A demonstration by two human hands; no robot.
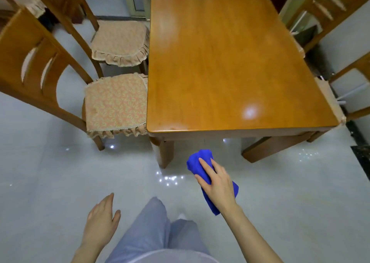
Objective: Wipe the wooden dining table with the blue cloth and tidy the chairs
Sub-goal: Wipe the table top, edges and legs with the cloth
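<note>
The right hand grips the blue cloth, bunched into a soft, thick wad with fingers curled over its top. It is held in the air just short of the near edge of the wooden dining table, probably ready to begin along that edge. The left hand hangs free, fingers relaxed and loosely spread, holding nothing. The tabletop is glossy, varnished and round-cornered. Two wooden chairs with frilled, patterned cushions stand along its left edge, seats barely tucked under, so the tidying looks undone.

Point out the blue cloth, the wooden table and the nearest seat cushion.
blue cloth (197, 159): head view, bunched upper end.
wooden table (220, 62): head view, bare middle of the top.
nearest seat cushion (116, 102): head view, centre of the patterned fabric.
</note>
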